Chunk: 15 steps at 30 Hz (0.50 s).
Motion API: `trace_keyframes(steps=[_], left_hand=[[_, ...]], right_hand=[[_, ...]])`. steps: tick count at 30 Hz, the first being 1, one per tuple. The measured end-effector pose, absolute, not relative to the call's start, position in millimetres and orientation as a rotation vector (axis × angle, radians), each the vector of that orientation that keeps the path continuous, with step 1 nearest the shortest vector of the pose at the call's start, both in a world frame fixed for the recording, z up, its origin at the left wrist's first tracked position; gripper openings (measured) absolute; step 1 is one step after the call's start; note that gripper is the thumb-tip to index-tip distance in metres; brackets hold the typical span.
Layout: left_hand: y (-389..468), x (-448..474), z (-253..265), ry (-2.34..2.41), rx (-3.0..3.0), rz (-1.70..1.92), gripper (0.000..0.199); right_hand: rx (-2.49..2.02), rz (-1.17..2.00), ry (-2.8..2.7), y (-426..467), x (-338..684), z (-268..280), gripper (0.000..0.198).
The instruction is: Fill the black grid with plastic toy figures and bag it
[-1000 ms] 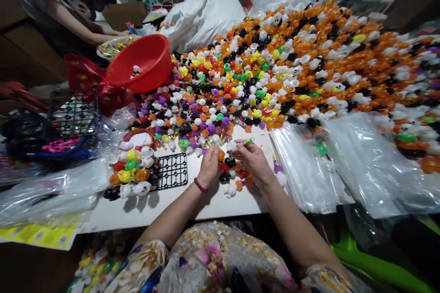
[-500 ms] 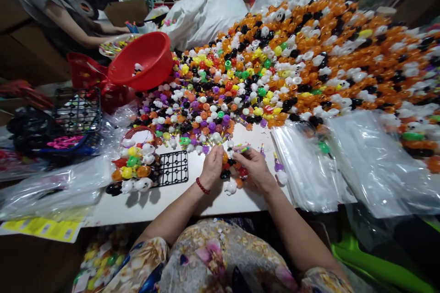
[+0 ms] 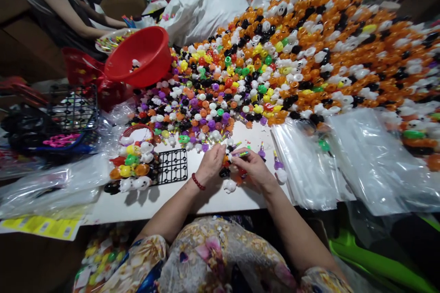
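My right hand pinches a thin multicoloured pencil-like stick with purple, yellow and green parts. A white figure top seems to be at its left end. Close beside it, the fingers of my left hand are closed; what they hold is hidden. Below and between both hands lie a white figure top and a few black, red and orange ones on the white table. To the left is a black grid rack, with rows of coloured figure tops standing at its left part.
A large heap of small figure tops covers the back and right. Clear plastic bags lie at the right, others at the left. A red basin stands behind. A co-worker's arm reaches in at the back left.
The multicoloured stick in my right hand has tilted slightly and shifted a little. Both hands stay close together. The whole view has moved slightly.
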<state>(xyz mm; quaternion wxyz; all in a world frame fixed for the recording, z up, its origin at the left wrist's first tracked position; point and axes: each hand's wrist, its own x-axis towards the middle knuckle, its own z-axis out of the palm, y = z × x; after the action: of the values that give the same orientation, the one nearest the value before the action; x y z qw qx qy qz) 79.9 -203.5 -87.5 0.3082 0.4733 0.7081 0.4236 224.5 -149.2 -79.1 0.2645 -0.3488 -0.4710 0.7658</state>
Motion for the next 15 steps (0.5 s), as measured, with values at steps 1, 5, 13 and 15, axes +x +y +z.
trace_keyframes(steps=[1, 5, 13, 15], left_hand=[[-203.6, 81.7, -88.7, 1.868, 1.231, 1.128, 0.037], [-204.5, 90.7, -93.7, 1.883, 1.156, 1.167, 0.038], [-199.3, 91.3, -92.7, 1.859, 1.051, 1.243, 0.044], [-198.2, 89.6, -88.3, 1.903, 1.116, 1.214, 0.043]], right_hand=[[-0.929, 2.084, -1.275, -150.2, 224.0, -80.5, 0.04], [-0.91, 2.108, -1.294, -155.4, 221.5, -88.4, 0.041], [-0.969, 2.125, -1.256, -152.0, 225.8, -81.5, 0.046], [-0.978, 2.122, -1.24, -151.6, 227.6, -78.3, 0.045]])
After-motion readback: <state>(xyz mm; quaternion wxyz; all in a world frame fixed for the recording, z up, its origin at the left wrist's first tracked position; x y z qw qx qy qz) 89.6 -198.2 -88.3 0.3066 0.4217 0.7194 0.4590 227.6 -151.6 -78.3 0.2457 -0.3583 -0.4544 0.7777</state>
